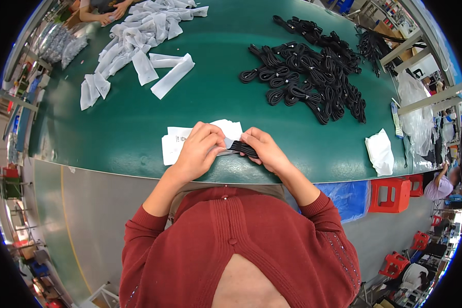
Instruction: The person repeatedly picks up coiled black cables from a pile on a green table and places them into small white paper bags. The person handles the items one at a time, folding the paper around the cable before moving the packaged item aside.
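At the near edge of the green table, my right hand (pixel 264 149) is closed around a coiled black cable (pixel 244 149). The far end of the cable meets the mouth of a small whitish plastic bag (pixel 227 142). My left hand (pixel 200 149) pinches that bag, fingers bent over it. How far the cable is inside the bag is hidden by my fingers. Under and beside my left hand lie several flat white bags (pixel 173 146), one with a small dark print.
Many coiled black cables (pixel 308 77) lie at the far right. Filled white bags (pixel 138 46) are heaped at the far left, near another person's hands (pixel 113 13). A white packet (pixel 379 152) lies at right; red stools (pixel 390 195) and a blue bin (pixel 344 199) stand below.
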Demonstrator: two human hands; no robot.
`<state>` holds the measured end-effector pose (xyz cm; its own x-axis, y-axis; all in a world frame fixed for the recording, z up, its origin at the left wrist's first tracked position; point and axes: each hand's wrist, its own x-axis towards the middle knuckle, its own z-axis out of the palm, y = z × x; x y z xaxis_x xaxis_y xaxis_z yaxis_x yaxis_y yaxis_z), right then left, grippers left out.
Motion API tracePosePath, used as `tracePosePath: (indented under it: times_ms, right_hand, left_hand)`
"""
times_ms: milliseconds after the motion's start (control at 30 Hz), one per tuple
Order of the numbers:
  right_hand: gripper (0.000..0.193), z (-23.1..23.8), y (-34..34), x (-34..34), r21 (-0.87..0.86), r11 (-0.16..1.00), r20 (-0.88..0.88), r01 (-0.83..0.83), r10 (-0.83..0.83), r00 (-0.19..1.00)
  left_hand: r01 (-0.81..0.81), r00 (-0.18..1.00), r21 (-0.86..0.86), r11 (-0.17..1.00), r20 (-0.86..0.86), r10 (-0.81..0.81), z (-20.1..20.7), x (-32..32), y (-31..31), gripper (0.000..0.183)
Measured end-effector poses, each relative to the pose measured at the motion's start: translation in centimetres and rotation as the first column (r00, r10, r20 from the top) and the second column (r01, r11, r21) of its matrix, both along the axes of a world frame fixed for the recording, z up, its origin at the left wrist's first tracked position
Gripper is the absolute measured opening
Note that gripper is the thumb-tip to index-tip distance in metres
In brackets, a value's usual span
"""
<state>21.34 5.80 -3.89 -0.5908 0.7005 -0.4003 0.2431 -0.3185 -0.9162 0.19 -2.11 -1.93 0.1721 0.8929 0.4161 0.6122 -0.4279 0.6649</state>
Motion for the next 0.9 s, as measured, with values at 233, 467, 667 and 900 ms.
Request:
tracePosePath:
  times_ms: [233,467,667,900]
  right_hand:
    - [0.023,0.4,-0.7,-1.0,0.83,0.557,-0.139,0.007,0.195,0.971]
    - [0.037,2.3,0.9,-1.2,0.88,0.43,-0.227,0.202,0.008,0.974]
    - [0.035,-0.1,8.9,2.1,0.929,0.321,0.335,-0.183,-0.528,0.78]
    - [0.033,-1.0,6.8,2.8,0.886,0.367,0.448,-0.283,-0.523,0.725]
  left_hand:
    - [-0.086,0.993,0.001,0.996,0.076,0.086,1.2,-0.4,0.4,0.01]
    - [0.031,0.636,-0.206,0.978,0.759,0.14,3.1,-3.0,1.6,0.007]
    - [-0.477,0.604,0.017,0.879,0.733,0.313,6.1,-11.2,5.4,0.02]
    - [-0.261,0.936,-0.073,0.962,0.226,0.271,2.4,-3.6,2.4,0.02]
